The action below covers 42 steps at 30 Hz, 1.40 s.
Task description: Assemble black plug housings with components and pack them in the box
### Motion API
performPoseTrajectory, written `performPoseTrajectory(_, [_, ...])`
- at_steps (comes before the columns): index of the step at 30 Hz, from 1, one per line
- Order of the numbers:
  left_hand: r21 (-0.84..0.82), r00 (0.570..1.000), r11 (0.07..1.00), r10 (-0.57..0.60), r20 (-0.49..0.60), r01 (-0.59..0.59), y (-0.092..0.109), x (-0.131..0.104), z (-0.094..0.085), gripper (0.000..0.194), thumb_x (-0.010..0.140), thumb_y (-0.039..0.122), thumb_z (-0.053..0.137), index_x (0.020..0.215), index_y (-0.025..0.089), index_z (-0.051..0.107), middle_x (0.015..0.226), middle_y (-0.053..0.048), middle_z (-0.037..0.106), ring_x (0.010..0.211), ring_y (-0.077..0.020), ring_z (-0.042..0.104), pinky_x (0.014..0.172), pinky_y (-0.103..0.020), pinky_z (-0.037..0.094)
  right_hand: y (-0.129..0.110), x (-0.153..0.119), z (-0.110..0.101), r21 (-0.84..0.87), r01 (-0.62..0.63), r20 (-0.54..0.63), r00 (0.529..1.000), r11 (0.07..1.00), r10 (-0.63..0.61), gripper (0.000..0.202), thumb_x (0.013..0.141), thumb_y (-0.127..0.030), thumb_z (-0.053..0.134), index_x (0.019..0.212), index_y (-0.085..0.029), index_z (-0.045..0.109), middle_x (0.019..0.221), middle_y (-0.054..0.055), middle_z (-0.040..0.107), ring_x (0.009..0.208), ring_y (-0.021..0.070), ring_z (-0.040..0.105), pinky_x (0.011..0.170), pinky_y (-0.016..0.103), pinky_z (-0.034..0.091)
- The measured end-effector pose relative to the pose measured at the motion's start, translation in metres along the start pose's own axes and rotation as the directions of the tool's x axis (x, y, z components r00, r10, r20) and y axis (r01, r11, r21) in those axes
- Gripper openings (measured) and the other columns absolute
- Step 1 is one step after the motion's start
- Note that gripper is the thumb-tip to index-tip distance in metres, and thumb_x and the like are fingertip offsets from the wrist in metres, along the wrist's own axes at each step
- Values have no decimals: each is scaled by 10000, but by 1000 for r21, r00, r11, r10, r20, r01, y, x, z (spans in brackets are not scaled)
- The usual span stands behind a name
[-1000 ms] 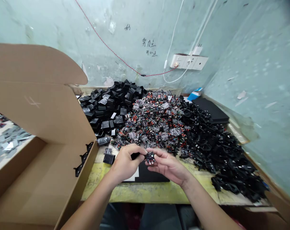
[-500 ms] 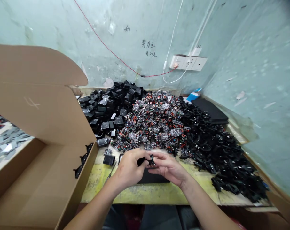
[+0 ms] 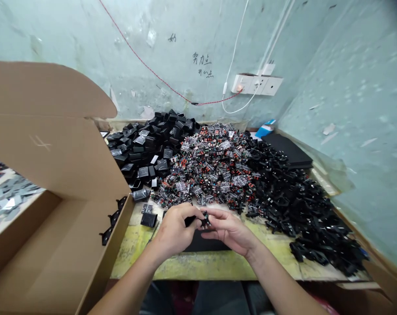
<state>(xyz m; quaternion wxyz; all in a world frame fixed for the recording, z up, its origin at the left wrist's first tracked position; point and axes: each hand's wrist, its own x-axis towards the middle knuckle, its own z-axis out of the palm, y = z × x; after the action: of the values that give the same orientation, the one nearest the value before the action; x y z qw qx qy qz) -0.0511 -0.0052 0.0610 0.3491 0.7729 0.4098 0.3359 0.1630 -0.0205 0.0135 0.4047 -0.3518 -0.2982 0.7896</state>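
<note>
"What do your fingers hold?"

"My left hand (image 3: 176, 229) and right hand (image 3: 229, 227) pinch a small circuit board (image 3: 205, 221) between them, fingertips nearly closed, just in front of the circuit-board heap (image 3: 214, 166)."

"And around that heap?"

"Black plastic boxes (image 3: 159, 140) lie left of it, black plastic brackets (image 3: 290, 197) right; an open cardboard box (image 3: 67, 236) stands farther left."

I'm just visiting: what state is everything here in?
Left hand: curled around a black piece
Right hand: pinching a small circuit board
Cardboard box: open, flap raised
Black casings: heaped loosely
Circuit boards: heaped loosely
Black plastic parts: heaped loosely
Black sheets: stacked flat
Red cable: plugged into wall socket
</note>
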Motion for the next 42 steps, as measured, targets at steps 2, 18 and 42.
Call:
performPoseTrajectory(2, [63,999,997,41,-20,-39,-2,-2,4,196,901,94,640,910,246,764,874,-32,749,845,-202,698,766,-317,493,2,1,0,15,7,-26,1000,1000,-7,490,776,-367,956,1222,-252,791,1105,43,805,935,195,795,881,394,669])
performPoseTrajectory(18, [345,892,926,280,-355,-153,-39,-1,31,442,1028,220,617,1467,259,575,1082,-68,696,944,-194,694,822,-315,572,10,23,1,128,186,-140,976,974,-168,520,723,-311,993,1200,-263,792,986,1,809,951,188,787,970,406,638])
performPoseTrajectory(42, [-162,995,986,-60,-80,46,-35,4,25,717,813,138,780,1440,251,451,1326,-86,640,1264,-277,618,1074,-437,501,1,17,9,-73,439,-18,897,895,-442,532,825,-393,915,1325,-328,742,1321,59,770,1162,246,738,1149,480,531])
